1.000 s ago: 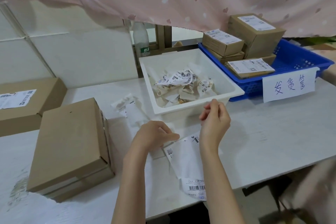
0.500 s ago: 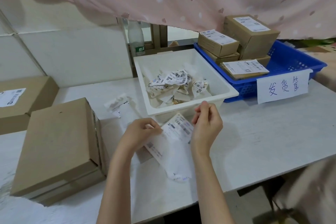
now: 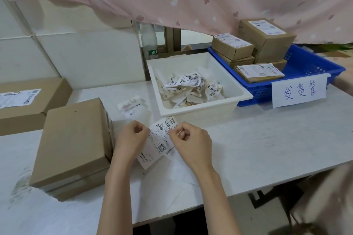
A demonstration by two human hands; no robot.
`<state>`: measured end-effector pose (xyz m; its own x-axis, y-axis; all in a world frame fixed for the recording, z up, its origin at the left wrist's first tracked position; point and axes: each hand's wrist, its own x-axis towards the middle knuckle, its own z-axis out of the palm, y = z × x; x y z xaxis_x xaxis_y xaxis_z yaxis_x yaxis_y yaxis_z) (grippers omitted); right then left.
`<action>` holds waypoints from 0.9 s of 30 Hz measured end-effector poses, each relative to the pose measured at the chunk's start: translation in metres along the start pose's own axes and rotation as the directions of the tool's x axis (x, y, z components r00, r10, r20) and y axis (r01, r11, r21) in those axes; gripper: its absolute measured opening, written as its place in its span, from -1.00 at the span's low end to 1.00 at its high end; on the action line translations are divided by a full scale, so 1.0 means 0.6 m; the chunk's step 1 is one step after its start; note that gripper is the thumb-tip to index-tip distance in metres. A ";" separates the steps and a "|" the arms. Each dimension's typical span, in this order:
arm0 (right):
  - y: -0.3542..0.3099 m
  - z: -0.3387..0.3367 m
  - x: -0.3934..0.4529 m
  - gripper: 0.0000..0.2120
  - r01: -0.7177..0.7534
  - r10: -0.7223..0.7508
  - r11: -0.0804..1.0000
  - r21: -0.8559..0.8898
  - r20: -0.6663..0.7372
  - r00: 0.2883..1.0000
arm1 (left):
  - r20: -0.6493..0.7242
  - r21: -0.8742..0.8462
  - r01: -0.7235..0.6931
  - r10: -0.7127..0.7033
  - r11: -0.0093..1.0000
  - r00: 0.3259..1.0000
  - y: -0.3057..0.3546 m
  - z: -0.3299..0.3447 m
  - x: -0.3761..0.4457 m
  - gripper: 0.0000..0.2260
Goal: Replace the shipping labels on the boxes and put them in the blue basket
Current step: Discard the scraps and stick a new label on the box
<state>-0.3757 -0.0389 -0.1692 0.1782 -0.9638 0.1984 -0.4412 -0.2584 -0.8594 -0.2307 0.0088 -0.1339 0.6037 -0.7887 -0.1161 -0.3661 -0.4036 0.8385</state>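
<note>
Both hands have drawn together and lifted the shipping label off the counter, where a moment ago the right one hovered empty. Now the left hand pinches the label's left edge and the right hand pinches its upper right corner, each grip closed on paper, the label's long axis running near-left to far-right between them. Just left of the left hand lies the bare brown box, so I'd guess that hand leads the label over. Farther off sits the white bin of scraps, then the blue basket at far right.
</note>
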 end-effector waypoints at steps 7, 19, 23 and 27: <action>-0.033 0.010 -0.024 -0.80 0.064 -0.057 0.998 -0.023 0.232 0.971 | -0.126 -0.065 0.006 -0.014 0.998 0.992 -0.006 -0.015 -0.017 -0.87; -0.083 0.051 -0.032 -0.70 0.209 -0.206 0.978 0.020 0.283 0.937 | -0.082 -0.638 0.032 -0.110 0.769 0.991 -0.001 -0.049 -0.038 -0.82; -0.086 0.053 -0.025 -0.74 0.220 -0.220 0.975 0.029 0.256 0.941 | -0.042 -0.744 -0.006 -0.037 0.668 0.998 0.002 -0.051 -0.046 -0.79; -0.096 0.060 -0.018 -0.70 0.240 -0.251 0.968 0.075 0.239 0.938 | -0.131 -0.690 -0.110 0.025 0.716 0.991 0.011 -0.040 -0.051 -0.77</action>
<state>-0.3204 -0.0112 -0.1386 0.4884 -0.8233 0.2893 -0.3184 -0.4767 -0.8193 -0.2344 0.0415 -0.1122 0.6821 -0.7309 -0.0239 0.1602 0.1174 0.9801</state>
